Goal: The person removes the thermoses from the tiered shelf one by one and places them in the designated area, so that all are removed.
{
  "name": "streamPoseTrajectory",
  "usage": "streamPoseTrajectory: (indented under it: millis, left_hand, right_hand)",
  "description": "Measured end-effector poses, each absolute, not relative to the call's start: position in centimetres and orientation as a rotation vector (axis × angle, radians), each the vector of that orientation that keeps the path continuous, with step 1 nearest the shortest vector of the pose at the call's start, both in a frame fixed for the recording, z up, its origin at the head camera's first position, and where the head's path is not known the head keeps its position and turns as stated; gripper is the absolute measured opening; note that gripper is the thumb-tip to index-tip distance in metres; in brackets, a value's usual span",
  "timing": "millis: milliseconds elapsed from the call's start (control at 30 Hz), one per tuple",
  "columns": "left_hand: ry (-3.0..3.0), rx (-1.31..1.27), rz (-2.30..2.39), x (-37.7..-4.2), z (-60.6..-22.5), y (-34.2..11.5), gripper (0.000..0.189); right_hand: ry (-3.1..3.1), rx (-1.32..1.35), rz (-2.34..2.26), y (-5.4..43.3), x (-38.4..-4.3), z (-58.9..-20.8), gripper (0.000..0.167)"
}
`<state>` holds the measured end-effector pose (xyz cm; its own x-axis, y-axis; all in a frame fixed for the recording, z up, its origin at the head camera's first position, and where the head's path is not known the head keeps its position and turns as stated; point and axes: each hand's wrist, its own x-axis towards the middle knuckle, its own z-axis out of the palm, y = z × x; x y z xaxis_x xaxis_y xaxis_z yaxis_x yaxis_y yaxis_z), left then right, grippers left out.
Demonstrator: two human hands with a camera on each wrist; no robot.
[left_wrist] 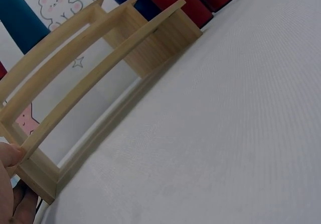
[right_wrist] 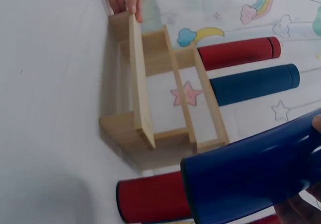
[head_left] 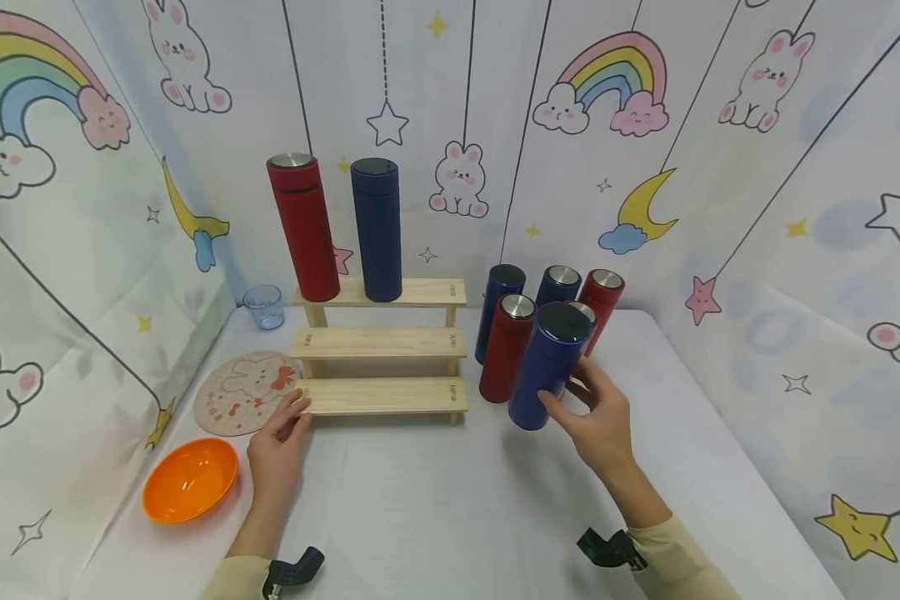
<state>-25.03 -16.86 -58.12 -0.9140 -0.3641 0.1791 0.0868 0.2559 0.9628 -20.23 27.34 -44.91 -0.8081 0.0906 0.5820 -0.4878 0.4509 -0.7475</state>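
Note:
My right hand [head_left: 602, 425] grips a dark blue thermos bottle [head_left: 542, 371], its fingers round the lower part. The bottle tilts slightly, and in the right wrist view its base [right_wrist: 188, 191] hangs clear of the table. My left hand [head_left: 276, 454] holds the left end of the lowest step of a three-tier wooden rack [head_left: 382, 397], with the thumb [left_wrist: 11, 153] on the step's end in the left wrist view. On the top tier stand a red thermos [head_left: 305, 229] at the left and another blue thermos [head_left: 377, 229] beside it.
Right of the rack stand several red and blue thermoses, among them a red one [head_left: 504, 354] close behind the held bottle. At the left lie an orange bowl [head_left: 190, 481], a round bunny-printed mat [head_left: 228, 408] and a clear blue cup [head_left: 264, 308]. Patterned curtains enclose the white table [head_left: 420, 508].

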Motion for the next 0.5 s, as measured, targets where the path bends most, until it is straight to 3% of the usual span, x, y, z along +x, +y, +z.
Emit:
streamPoseTrajectory:
  millis: [500]
  left_hand:
    - [-2.156,0.258,-1.701,-25.1,-58.1,-16.7,0.032]
  right_hand:
    - [-2.147,0.23,1.275,30.3,-19.4,-45.2,0.064]
